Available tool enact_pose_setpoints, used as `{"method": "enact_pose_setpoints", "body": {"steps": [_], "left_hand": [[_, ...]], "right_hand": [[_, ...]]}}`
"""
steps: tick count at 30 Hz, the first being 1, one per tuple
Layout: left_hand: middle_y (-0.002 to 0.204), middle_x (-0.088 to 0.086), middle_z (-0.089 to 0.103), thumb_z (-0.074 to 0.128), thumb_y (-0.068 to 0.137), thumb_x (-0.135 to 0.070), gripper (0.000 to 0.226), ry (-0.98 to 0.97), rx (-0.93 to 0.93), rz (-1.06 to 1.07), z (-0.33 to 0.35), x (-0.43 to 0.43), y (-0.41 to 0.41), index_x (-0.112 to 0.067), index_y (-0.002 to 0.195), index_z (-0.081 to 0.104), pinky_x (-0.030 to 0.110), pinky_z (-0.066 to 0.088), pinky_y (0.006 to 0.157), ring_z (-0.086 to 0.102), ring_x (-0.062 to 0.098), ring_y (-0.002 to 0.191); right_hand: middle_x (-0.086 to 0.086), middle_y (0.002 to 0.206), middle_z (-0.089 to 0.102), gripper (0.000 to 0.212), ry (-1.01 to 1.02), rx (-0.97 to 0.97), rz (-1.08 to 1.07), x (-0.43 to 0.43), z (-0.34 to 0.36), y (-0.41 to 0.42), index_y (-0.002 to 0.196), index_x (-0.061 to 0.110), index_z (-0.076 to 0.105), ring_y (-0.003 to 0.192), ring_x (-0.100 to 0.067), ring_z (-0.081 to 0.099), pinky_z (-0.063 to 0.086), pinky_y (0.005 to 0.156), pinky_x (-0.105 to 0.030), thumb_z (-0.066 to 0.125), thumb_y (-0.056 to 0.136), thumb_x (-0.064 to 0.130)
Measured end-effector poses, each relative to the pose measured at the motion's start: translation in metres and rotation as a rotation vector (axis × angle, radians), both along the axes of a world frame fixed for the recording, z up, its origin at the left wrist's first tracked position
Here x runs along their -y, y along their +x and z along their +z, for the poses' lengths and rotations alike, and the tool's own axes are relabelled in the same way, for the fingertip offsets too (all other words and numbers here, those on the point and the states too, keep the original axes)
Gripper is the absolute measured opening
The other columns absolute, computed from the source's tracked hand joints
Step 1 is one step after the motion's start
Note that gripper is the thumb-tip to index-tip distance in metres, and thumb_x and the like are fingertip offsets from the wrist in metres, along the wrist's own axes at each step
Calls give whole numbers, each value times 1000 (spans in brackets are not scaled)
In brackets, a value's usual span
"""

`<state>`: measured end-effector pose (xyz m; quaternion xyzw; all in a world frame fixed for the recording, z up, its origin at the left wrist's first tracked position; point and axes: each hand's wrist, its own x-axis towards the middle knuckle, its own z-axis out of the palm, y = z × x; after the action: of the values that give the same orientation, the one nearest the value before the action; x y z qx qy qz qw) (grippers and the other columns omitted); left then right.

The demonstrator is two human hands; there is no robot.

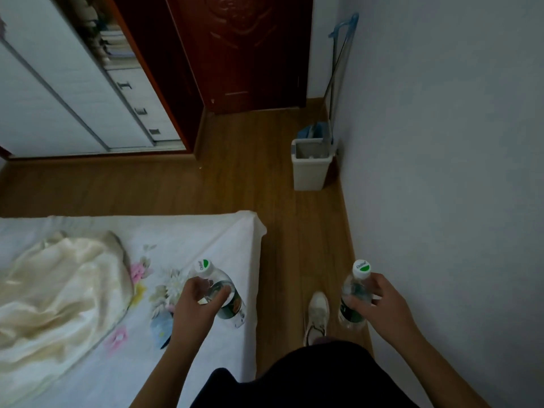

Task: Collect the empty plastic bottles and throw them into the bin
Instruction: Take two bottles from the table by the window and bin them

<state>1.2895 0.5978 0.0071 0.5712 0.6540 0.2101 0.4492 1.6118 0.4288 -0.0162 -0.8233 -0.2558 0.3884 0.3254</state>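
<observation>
My left hand (195,301) grips a clear plastic bottle (228,298) with a white and green cap and a dark label, held above the bed's right edge. My right hand (379,304) holds a second matching bottle (353,295) over the wooden floor beside the wall. A pale rectangular bin (310,170) stands open on the floor ahead, against the right wall, well beyond both hands.
A bed (206,231) with a white flowered sheet and a cream blanket (59,290) fills the left. A blue-handled mop (338,78) leans on the wall behind the bin. A dark red door (244,54) and white wardrobe (59,92) stand ahead. My shoe (317,316) rests on the floor strip.
</observation>
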Motion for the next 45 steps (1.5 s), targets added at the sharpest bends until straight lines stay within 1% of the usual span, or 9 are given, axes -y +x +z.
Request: {"method": "enact_pose_setpoints", "body": {"steps": [6,11,17,21,24,28,34,38,45], "left_hand": [[112,0,68,81,79,-34,45,22,-47,25,-7,-96,64,-15,114,60,36,48,83,64,20,106],[111,2,69,83,77,-35,46,-3,-70,172,-13,-165,101,-12,109,60,39,48,84,64,22,105],[105,-1,69,85,75,-35,46,-16,-82,342,-14,-238,118,-15,108,60,40,49,86,65,21,101],[104,0,69,85,75,-34,44,-37,-98,399,-20,-293,125,-18,105,59,41,49,87,66,22,100],[104,0,68,84,76,-32,42,-43,-101,399,-26,-343,133,-21,105,57,40,48,87,66,24,100],[104,1,71,82,76,-35,43,-79,-115,310,-33,-433,150,-18,109,61,44,52,89,66,24,98],[103,-5,73,78,68,-58,59,-148,-130,10,-33,-560,201,-23,112,61,44,57,85,70,16,95],[102,-3,71,82,76,-41,44,-121,-103,-127,-26,-628,265,-20,109,61,35,53,76,69,16,95],[114,0,69,83,75,-41,55,-101,-51,-254,-31,-707,362,-17,118,59,35,51,85,65,18,107]], "right_hand": [[1,134,61,71,-8,-6,36,-117,-3,76,133,23,51,124,-22,57,50,103,-47,84,73,41],[8,127,62,72,12,-28,146,-237,9,126,127,27,53,119,-18,59,52,100,-41,84,66,50],[16,120,58,58,57,-35,295,-378,25,169,121,38,49,114,-13,57,52,96,-38,83,74,41],[21,120,53,66,79,-14,344,-457,22,183,130,39,47,118,-13,56,53,98,-44,81,74,47],[14,128,54,69,81,-10,337,-506,16,191,133,34,47,122,-15,54,51,100,-45,80,75,46],[7,134,57,72,48,-12,246,-561,3,209,136,29,48,123,-17,54,50,102,-44,82,75,42],[9,120,61,60,29,-7,52,-606,4,241,128,25,54,116,-17,59,48,90,-31,83,76,33],[6,118,64,53,42,-5,-73,-618,6,269,122,23,56,111,-16,60,49,90,-30,83,77,30],[1,119,65,55,3,22,-162,-644,-13,326,124,20,55,108,-19,63,54,93,-38,82,78,34]]}}
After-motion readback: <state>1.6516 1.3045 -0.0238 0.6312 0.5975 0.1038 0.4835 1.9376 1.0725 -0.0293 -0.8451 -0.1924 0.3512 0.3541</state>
